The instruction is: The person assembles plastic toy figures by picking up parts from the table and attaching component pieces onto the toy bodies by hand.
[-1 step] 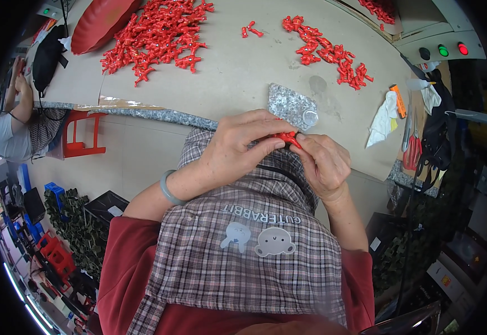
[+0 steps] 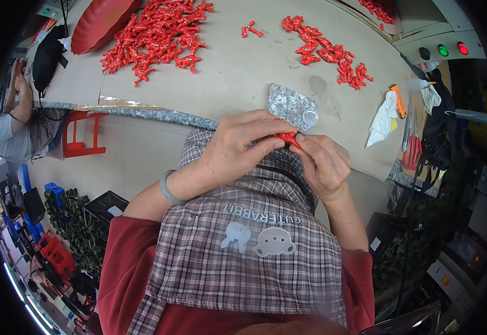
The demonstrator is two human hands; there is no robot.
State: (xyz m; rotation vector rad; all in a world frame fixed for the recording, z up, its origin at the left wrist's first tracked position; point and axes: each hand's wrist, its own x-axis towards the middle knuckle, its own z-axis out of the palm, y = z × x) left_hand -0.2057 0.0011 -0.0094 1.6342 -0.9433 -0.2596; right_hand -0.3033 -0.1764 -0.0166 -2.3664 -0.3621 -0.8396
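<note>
Everything sits as it did in the earlier frame: the red toy [image 2: 288, 137] and both hands show no visible shift. The toy is held in the air in front of the wearer, at the near edge of the bench [image 2: 210, 92]. Its long axis slants from upper left to lower right, the lower end pointing toward the right palm; the upper end is covered by fingers. The left hand [image 2: 238, 142] comes in from the lower left, back upward, its fingers reaching right over the toy and its thumb underneath, pinching it. The right hand [image 2: 324, 162] rises from the lower right, bent at the wrist, thumb and fingertips closed on the other end. The hands nearly meet.

Just beyond lies a speckled slab [image 2: 288, 100] with a clear round cap [image 2: 310, 118] on its corner. Farther off are a loose row of red toys [image 2: 327, 50] and, to the left, a large heap [image 2: 157, 36] beside a red dish [image 2: 95, 25]. A white cloth [image 2: 383, 120] lies at the right.
</note>
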